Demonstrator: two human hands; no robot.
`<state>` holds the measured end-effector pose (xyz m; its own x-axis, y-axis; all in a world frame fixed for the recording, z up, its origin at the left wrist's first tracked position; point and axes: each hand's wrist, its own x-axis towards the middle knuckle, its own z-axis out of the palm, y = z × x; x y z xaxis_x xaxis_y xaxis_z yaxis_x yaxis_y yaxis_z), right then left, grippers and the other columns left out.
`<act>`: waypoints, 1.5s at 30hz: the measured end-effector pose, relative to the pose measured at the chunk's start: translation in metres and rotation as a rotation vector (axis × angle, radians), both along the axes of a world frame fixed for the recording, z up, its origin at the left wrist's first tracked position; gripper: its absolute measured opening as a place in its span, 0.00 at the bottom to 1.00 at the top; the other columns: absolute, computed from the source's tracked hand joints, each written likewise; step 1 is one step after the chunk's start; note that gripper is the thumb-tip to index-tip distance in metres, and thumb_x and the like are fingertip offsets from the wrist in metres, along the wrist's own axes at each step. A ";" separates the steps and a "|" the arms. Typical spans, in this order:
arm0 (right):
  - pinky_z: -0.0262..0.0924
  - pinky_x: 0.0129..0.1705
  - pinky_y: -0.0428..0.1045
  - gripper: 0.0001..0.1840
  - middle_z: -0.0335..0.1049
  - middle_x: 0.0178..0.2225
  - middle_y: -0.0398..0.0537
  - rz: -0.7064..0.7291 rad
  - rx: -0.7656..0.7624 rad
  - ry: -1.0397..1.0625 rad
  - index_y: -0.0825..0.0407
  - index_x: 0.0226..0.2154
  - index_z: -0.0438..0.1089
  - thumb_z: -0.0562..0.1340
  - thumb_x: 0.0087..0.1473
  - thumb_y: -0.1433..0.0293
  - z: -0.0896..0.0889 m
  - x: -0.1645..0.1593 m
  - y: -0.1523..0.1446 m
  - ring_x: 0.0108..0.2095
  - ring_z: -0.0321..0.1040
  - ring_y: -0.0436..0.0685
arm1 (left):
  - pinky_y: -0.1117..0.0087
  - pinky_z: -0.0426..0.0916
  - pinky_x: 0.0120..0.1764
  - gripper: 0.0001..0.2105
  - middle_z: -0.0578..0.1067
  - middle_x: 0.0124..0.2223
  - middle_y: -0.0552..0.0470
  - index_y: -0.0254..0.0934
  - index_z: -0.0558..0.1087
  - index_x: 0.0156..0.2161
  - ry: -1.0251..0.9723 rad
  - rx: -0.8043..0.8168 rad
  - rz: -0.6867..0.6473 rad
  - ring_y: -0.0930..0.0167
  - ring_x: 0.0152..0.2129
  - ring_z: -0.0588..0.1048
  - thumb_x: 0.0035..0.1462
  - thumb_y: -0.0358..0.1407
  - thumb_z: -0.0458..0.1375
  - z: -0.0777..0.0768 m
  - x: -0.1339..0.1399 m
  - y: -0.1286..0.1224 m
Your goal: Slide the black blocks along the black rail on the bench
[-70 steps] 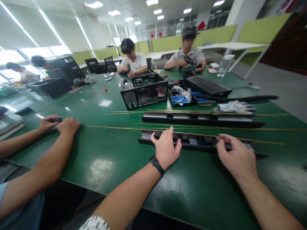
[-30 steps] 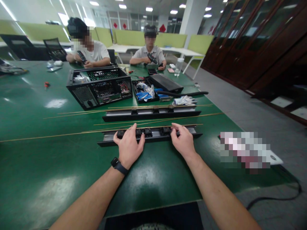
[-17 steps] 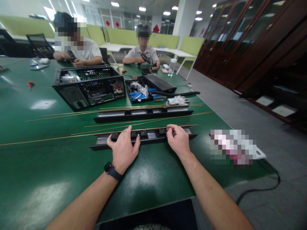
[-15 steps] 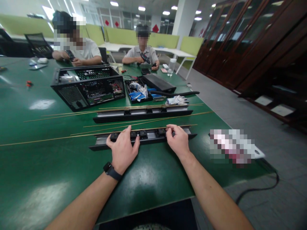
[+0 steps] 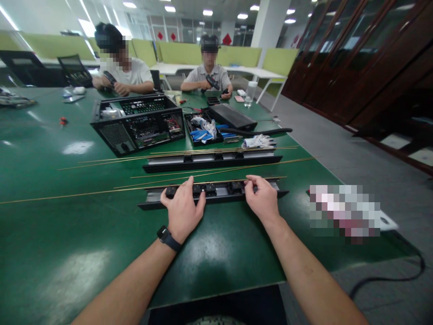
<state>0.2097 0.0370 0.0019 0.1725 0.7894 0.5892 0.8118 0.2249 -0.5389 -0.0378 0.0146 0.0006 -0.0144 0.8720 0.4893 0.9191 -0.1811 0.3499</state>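
Touching near rail (image 5: pixel 223 200): left hand (image 5: pixel 183 209)

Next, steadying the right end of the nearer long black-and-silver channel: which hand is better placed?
Probably the right hand: it is near that end of the channel, while the left hand lies over small black blocks farther left.

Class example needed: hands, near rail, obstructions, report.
Left hand over blocks in near rail; right hand toward its right end, grip unclear; thin rods close behind.
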 end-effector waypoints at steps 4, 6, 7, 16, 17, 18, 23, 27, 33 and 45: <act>0.71 0.52 0.56 0.14 0.82 0.38 0.49 0.015 0.001 -0.001 0.49 0.43 0.77 0.57 0.62 0.68 0.000 -0.001 -0.001 0.42 0.78 0.60 | 0.40 0.47 0.64 0.26 0.79 0.57 0.37 0.36 0.64 0.67 0.002 0.002 -0.003 0.54 0.55 0.76 0.69 0.44 0.52 0.000 0.000 0.000; 0.71 0.53 0.56 0.15 0.82 0.40 0.50 0.054 0.009 -0.013 0.50 0.44 0.77 0.56 0.62 0.68 0.000 -0.004 -0.002 0.43 0.78 0.59 | 0.40 0.48 0.64 0.26 0.80 0.57 0.37 0.36 0.64 0.67 0.006 0.002 -0.002 0.54 0.55 0.76 0.69 0.44 0.53 0.000 0.000 0.000; 0.71 0.54 0.56 0.15 0.82 0.40 0.50 0.076 0.012 -0.020 0.49 0.44 0.77 0.56 0.62 0.68 0.000 -0.005 -0.002 0.43 0.78 0.59 | 0.40 0.48 0.64 0.26 0.80 0.57 0.37 0.36 0.64 0.67 0.009 0.002 0.000 0.54 0.55 0.76 0.69 0.44 0.53 0.000 0.000 0.000; 0.71 0.53 0.55 0.14 0.82 0.41 0.49 0.073 0.016 -0.010 0.48 0.44 0.78 0.57 0.62 0.67 0.002 -0.002 -0.001 0.43 0.78 0.59 | 0.40 0.48 0.65 0.24 0.80 0.57 0.38 0.38 0.65 0.66 -0.004 -0.003 -0.004 0.54 0.55 0.76 0.69 0.44 0.52 0.005 0.001 -0.002; 0.71 0.52 0.55 0.14 0.82 0.40 0.49 0.056 0.010 -0.006 0.49 0.43 0.79 0.57 0.62 0.66 0.002 -0.001 -0.001 0.42 0.78 0.59 | 0.40 0.47 0.65 0.24 0.80 0.57 0.38 0.38 0.66 0.66 -0.004 -0.007 -0.004 0.55 0.55 0.76 0.69 0.44 0.52 0.006 0.001 -0.002; 0.71 0.51 0.54 0.14 0.82 0.40 0.49 0.039 0.005 -0.004 0.49 0.42 0.79 0.58 0.63 0.65 0.003 0.000 -0.001 0.41 0.78 0.58 | 0.40 0.47 0.65 0.24 0.80 0.57 0.37 0.38 0.65 0.66 -0.003 -0.011 -0.003 0.55 0.55 0.76 0.70 0.44 0.52 0.006 0.001 -0.002; 0.68 0.47 0.53 0.14 0.81 0.37 0.49 -0.047 0.000 -0.017 0.49 0.40 0.79 0.58 0.63 0.63 0.003 0.005 0.001 0.38 0.76 0.58 | 0.40 0.47 0.65 0.24 0.80 0.57 0.37 0.38 0.65 0.66 -0.012 -0.008 -0.002 0.55 0.55 0.76 0.70 0.44 0.52 0.005 0.001 -0.002; 0.66 0.44 0.52 0.14 0.79 0.32 0.49 -0.153 0.003 -0.046 0.49 0.35 0.78 0.58 0.62 0.62 0.003 0.013 0.004 0.35 0.73 0.59 | 0.40 0.47 0.65 0.25 0.80 0.57 0.38 0.37 0.64 0.67 -0.021 0.001 -0.010 0.56 0.54 0.77 0.69 0.43 0.53 0.004 0.001 -0.003; 0.60 0.41 0.53 0.14 0.76 0.29 0.51 -0.327 -0.006 -0.117 0.50 0.31 0.77 0.58 0.59 0.63 0.004 0.029 0.008 0.32 0.68 0.59 | 0.40 0.47 0.65 0.25 0.80 0.57 0.37 0.36 0.64 0.67 -0.030 0.006 -0.012 0.55 0.55 0.76 0.69 0.43 0.54 0.004 0.000 -0.002; 0.59 0.42 0.51 0.16 0.77 0.30 0.49 -0.160 -0.022 -0.102 0.50 0.35 0.78 0.57 0.63 0.60 0.001 0.019 0.006 0.33 0.70 0.57 | 0.40 0.47 0.65 0.25 0.80 0.56 0.37 0.37 0.66 0.67 -0.022 0.024 -0.007 0.55 0.54 0.77 0.69 0.44 0.54 0.000 0.000 -0.001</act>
<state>0.2283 0.0432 0.0026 0.2370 0.7694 0.5931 0.8869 0.0778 -0.4553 -0.0376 0.0137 0.0005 -0.0194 0.8602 0.5095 0.9100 -0.1958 0.3654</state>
